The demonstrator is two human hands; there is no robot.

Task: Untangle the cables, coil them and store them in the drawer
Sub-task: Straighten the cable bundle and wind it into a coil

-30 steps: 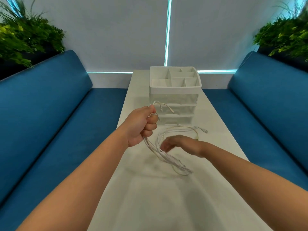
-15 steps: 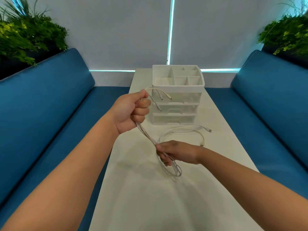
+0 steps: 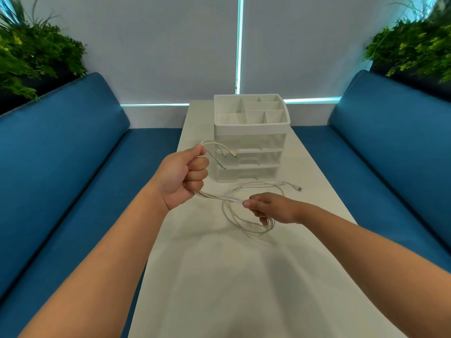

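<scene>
Head view, one moment. Left hand (image 3: pixel 181 178) raised above the table (image 3: pixel 219 276), fist clenched round a bundle of white cables (image 3: pixel 219 197); several short plug ends (image 3: pixel 225 154) splay out above the thumb, toward the organizer (image 3: pixel 251 140). From under the fist the bundle runs down and right as a tight straight run to the right hand (image 3: pixel 271 208), which pinches it between thumb and fingers, low over the tabletop. Beyond the right hand the cables fall into loose overlapping loops (image 3: pixel 249 223) lying on the table just in front of the organizer; one USB plug (image 3: pixel 298 189) lies free at the far right of the loops. Organizer sits at the far end of the table, its drawers (image 3: pixel 246 173) all closed as far as I can tell, top tray apparently holding nothing. Judgement: step in hand is untangling, or straightening the strands before coiling; no coil formed, nothing stored, so the task is early. Next move likely calls for sliding the right hand along the bundle toward the free ends to work out crossings in the loops, left hand anchoring. Risk: pulling the loops tight may set a knot. Whether the strands are actually knotted there cannot be told.
</scene>
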